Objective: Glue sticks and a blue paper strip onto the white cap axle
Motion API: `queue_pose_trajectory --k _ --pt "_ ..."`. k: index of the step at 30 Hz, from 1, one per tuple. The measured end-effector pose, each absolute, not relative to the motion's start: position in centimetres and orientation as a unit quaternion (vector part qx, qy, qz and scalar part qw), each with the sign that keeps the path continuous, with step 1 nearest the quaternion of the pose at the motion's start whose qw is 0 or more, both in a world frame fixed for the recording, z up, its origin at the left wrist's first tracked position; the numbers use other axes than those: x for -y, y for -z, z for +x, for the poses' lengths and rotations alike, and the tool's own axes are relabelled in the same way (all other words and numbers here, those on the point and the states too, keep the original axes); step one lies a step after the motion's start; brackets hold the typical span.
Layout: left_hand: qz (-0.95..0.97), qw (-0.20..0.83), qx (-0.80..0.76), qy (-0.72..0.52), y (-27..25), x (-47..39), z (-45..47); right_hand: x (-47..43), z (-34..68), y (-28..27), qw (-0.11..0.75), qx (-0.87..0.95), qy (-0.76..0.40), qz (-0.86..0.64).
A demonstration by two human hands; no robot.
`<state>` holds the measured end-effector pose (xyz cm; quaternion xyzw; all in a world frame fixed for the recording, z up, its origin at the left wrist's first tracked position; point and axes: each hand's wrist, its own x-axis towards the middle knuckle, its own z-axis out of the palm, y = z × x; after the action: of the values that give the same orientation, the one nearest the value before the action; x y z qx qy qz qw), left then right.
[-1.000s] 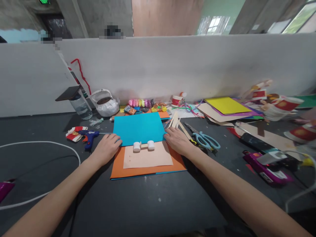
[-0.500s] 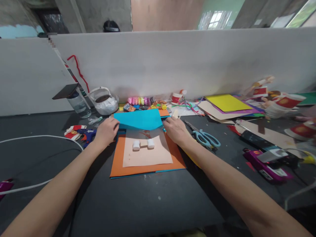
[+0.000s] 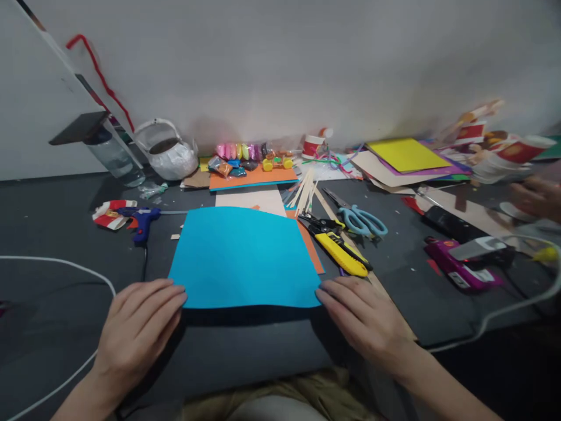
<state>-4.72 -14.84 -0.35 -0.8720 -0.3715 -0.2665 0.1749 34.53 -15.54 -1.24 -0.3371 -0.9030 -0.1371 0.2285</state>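
Observation:
A sheet of bright blue craft paper [image 3: 245, 257] is stretched between my two hands, its near edge slightly raised over the dark table. My left hand [image 3: 138, 327] pinches its near left corner, fingers closed. At the near right corner, my right hand [image 3: 363, 316] grips it the same way. Under the blue sheet, an orange sheet [image 3: 309, 245] shows along the right side, and a pale sheet [image 3: 249, 197] sticks out beyond the far edge. The blue sheet hides most of what lies beneath it.
Right of the paper lie a yellow cutter knife [image 3: 339, 254], scissors [image 3: 362, 221] and thin wooden sticks [image 3: 304, 193]. A blue glue gun [image 3: 144, 224] lies left. Behind are a white basket [image 3: 173, 158] and a small yellow-wheeled piece [image 3: 277, 164]. Another person's hand [image 3: 539, 196] is far right.
Both hands have come toward me, bringing the blue sheet down over the orange and pale sheets. The two white rolls are now out of sight. The view has tilted downward.

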Motion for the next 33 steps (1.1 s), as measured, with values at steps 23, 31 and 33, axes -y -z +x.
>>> queue_pose_trajectory --k 23,31,33 --pt "-0.948 0.091 0.274 0.135 2.5 16.8 3.9 17.9 33.0 3.2 0.177 0.919 0.019 -0.352" --pt "-0.947 0.076 0.29 0.114 3.3 17.0 6.7 17.9 32.6 2.9 0.165 0.923 0.016 -0.347" --pt "-0.946 0.064 0.293 0.125 3.6 16.8 7.4 18.0 32.6 3.0 0.17 0.924 0.018 -0.341"
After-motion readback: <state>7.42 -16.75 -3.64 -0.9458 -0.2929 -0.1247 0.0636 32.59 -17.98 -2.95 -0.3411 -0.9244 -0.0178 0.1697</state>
